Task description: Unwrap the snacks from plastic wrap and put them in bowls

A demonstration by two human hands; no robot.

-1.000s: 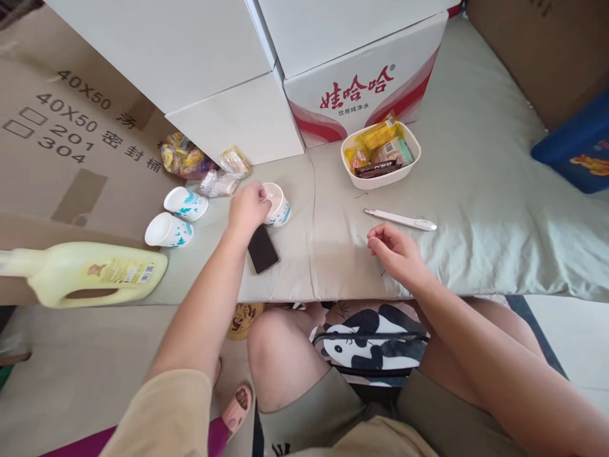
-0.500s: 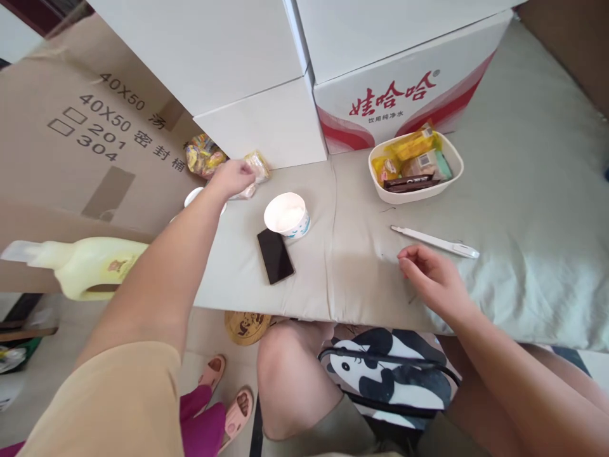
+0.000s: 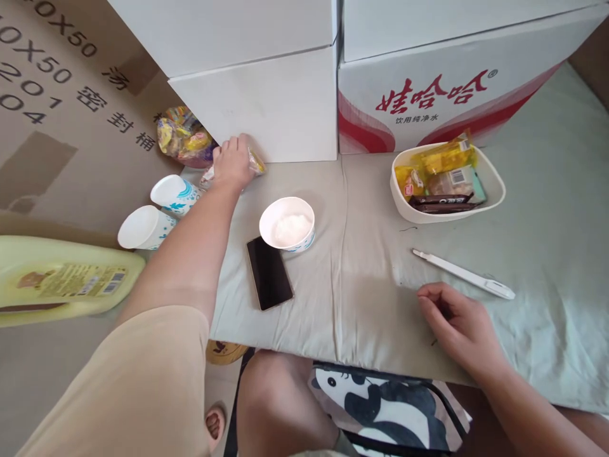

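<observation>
My left hand [image 3: 233,164] reaches forward to the foot of the white boxes, its fingers bent over a clear-wrapped snack packet [image 3: 257,162]. Most of that packet is hidden under the hand. Close behind it sits a bag of colourful wrapped snacks [image 3: 183,136]. Nearer to me, a white paper bowl [image 3: 308,242] with something white inside overlaps the top of a black phone [image 3: 271,279]. My right hand [image 3: 459,324] rests on the cloth with loosely curled fingers and no object visible in it. Just beyond it lies a slim white tool [image 3: 464,273] with a narrow dark tip.
A cream tub [image 3: 402,202] of packaged snacks stands before the red-and-white carton [image 3: 438,105]. Two paper cups [image 3: 137,227] lie tilted left of my forearm, near a yellow bottle [image 3: 71,279]. A large cardboard box [image 3: 42,171] walls the left side. Another person's foot [image 3: 216,421] shows below.
My left hand has turned and settled over the snack packet, with its fingers spread further across it. The view has shifted closer, uncovering both paper cups. My right hand stays curled on the cloth.
</observation>
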